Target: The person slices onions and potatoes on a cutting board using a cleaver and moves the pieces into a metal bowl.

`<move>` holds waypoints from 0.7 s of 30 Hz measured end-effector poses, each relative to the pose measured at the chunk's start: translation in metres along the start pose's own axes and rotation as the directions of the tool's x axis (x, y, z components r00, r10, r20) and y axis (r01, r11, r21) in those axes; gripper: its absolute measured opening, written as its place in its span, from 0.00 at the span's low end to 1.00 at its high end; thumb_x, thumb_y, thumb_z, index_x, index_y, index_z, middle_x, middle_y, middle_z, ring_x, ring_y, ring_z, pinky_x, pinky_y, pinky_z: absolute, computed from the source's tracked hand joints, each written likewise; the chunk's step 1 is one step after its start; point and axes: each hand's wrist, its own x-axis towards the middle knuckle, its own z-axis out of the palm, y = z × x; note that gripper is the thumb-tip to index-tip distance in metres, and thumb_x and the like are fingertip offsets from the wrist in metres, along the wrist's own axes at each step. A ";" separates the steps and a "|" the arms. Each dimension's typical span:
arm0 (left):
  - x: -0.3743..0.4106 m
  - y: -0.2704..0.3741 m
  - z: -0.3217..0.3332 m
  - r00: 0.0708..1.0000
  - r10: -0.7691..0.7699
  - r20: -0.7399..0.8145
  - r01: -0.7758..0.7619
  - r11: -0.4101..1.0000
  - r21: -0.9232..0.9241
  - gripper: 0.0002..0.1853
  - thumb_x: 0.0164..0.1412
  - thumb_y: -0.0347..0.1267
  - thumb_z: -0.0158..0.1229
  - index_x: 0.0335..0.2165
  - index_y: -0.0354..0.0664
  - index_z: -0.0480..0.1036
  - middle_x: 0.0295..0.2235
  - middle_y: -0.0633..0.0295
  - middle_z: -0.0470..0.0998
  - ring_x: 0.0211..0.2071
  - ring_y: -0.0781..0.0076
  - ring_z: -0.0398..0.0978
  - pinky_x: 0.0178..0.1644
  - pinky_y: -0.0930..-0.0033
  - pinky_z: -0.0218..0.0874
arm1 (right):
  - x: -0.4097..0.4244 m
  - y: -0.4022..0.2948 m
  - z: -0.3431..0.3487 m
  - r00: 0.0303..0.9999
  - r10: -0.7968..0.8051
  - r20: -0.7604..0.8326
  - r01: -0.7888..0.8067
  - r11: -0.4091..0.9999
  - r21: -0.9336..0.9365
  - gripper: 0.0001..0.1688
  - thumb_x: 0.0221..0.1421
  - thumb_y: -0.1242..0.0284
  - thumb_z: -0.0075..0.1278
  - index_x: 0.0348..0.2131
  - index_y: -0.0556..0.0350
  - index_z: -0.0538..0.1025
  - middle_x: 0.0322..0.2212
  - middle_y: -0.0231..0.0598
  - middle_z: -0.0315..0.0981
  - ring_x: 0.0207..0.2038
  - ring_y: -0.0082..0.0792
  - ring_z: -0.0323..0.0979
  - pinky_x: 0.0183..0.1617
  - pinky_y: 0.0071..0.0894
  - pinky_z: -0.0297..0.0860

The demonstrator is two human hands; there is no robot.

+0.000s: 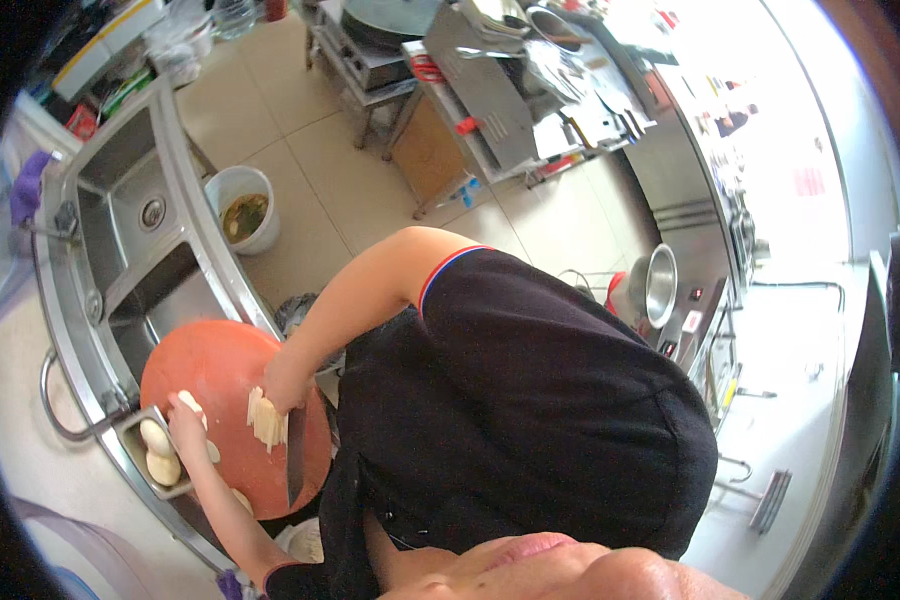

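Observation:
A round orange cutting board [225, 367] lies over the edge of a steel sink. My right hand [289, 382] is closed at the hidden handle of a wide-bladed kitchen knife [295, 457], whose blade rests on the board. Close beside its fingers is a bundle of pale cut vegetable strips [268, 421]. My left hand [186, 426] grips a pale peeled vegetable piece [189, 400], possibly potato, at the board's far side. Another pale slice [213, 451] lies by the left wrist. A steel container [176, 491] next to the board holds peeled, potato-like vegetables [163, 469].
Two sink basins [151, 180] adjoin the board, with a curved metal tube [49, 390] beside them. A white bucket [267, 232] with liquid and scraps stands on the tiled floor. Beyond are a steel worktable [487, 97] with utensils and a steel bowl [661, 285].

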 end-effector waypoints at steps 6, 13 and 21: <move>-0.015 0.018 -0.014 0.997 0.028 -0.075 -0.009 0.969 0.248 0.25 0.50 0.25 0.62 0.46 0.37 0.61 0.40 0.41 0.73 0.39 0.42 0.74 0.40 0.52 0.67 | -0.015 -0.014 -0.007 0.996 0.050 -0.070 -0.052 0.999 -0.016 0.16 0.50 0.65 0.50 0.38 0.52 0.76 0.34 0.44 0.77 0.39 0.49 0.74 0.41 0.51 0.71; -0.038 0.035 -0.016 0.977 -0.013 -0.215 0.037 0.993 0.109 0.27 0.50 0.25 0.62 0.49 0.39 0.61 0.43 0.45 0.69 0.41 0.44 0.71 0.43 0.52 0.65 | -0.021 -0.019 -0.010 0.995 0.045 -0.089 -0.045 0.999 0.003 0.16 0.51 0.64 0.50 0.38 0.52 0.76 0.34 0.44 0.77 0.39 0.50 0.75 0.41 0.51 0.71; -0.050 0.025 0.003 0.912 -0.027 -0.410 -0.032 0.990 -0.136 0.33 0.49 0.23 0.63 0.54 0.42 0.61 0.43 0.46 0.68 0.44 0.43 0.68 0.48 0.52 0.61 | -0.017 -0.020 -0.003 0.995 0.039 -0.093 -0.043 0.998 -0.046 0.14 0.53 0.65 0.50 0.36 0.53 0.77 0.34 0.46 0.77 0.40 0.50 0.74 0.42 0.52 0.70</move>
